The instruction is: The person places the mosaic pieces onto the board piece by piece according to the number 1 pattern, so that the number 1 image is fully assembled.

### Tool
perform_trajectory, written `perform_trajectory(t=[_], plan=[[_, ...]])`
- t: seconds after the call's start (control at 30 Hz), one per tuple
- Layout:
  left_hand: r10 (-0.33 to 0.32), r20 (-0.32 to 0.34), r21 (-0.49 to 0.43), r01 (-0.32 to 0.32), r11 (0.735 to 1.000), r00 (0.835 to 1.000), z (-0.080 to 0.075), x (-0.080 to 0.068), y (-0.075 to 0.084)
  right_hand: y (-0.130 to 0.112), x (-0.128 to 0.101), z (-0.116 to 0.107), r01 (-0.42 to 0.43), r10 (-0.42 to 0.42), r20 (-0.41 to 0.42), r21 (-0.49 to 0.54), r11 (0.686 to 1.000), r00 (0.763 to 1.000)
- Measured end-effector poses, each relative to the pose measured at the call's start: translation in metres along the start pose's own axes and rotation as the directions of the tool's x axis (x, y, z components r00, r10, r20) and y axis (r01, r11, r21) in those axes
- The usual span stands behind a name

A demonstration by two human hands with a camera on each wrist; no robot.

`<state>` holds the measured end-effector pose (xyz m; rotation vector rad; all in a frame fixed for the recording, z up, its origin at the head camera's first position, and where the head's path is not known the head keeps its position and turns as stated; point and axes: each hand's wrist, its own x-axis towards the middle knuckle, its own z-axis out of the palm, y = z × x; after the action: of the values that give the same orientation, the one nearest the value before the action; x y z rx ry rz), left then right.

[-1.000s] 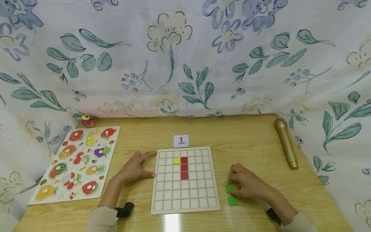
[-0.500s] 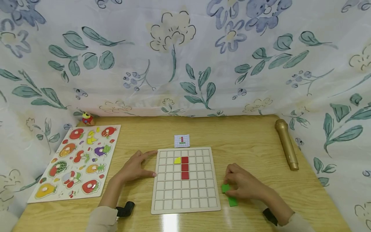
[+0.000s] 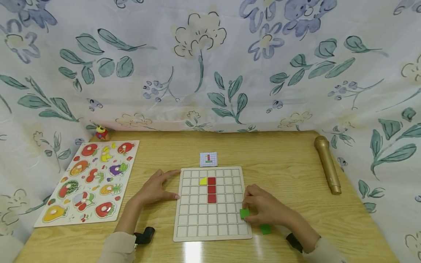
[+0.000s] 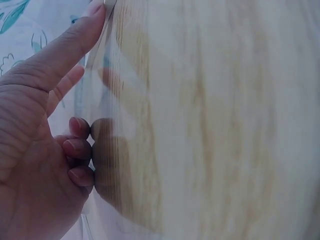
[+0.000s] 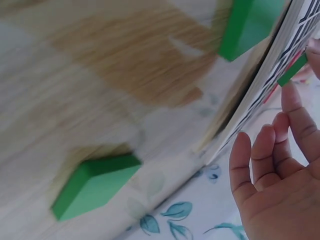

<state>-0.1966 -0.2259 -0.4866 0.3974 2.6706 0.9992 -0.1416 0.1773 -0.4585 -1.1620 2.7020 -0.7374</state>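
Note:
A wooden grid board (image 3: 210, 230) lies in the middle of the table. It holds three red tiles (image 3: 212, 190) in a column and a yellow tile (image 3: 203, 181) beside the top one. My right hand (image 3: 247, 215) pinches a green tile (image 3: 243, 213) just over the board's right edge; the tile shows thin between the fingertips (image 5: 292, 70) in the right wrist view. Another green tile (image 3: 265, 229) (image 5: 95, 185) lies on the table beside the board. My left hand (image 3: 164, 187) rests on the table, index finger (image 4: 75, 40) and thumb against the board's left edge.
A small pattern card (image 3: 208, 159) lies just behind the board. A fruit peg puzzle (image 3: 87, 180) sits at the left with a small toy (image 3: 102, 133) behind it. A gold microphone (image 3: 327, 164) lies at the right. Flowered cloth walls off the back and sides.
My right hand has picked up one green tile from the table and carried it left onto the board's right edge. The left hand has stayed in place.

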Motion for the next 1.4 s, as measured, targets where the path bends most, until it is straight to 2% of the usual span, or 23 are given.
perform_trajectory(t=[0.5, 1.0, 1.23, 1.4], plan=[[-0.003, 0.002, -0.005, 0.003, 1.0, 1.0, 0.001, 0.0, -0.001, -0.015, 0.021, 0.009, 0.049, -0.048, 0.024, -0.007, 0.999, 0.999], [0.004, -0.008, 0.006, -0.004, 1.0, 1.0, 0.001, 0.001, -0.001, -0.027, 0.042, 0.018, 0.047, -0.044, 0.08, -0.036, 0.998, 0.996], [-0.006, -0.007, 0.002, 0.006, 1.0, 1.0, 0.001, 0.001, 0.0, -0.033, 0.049, 0.021, 0.089, -0.086, 0.052, -0.062, 0.994, 0.995], [-0.015, -0.003, 0.002, 0.015, 1.0, 1.0, 0.001, 0.001, 0.001, -0.038, 0.053, 0.024, 0.071, -0.066, 0.084, -0.057, 0.996, 0.994]])
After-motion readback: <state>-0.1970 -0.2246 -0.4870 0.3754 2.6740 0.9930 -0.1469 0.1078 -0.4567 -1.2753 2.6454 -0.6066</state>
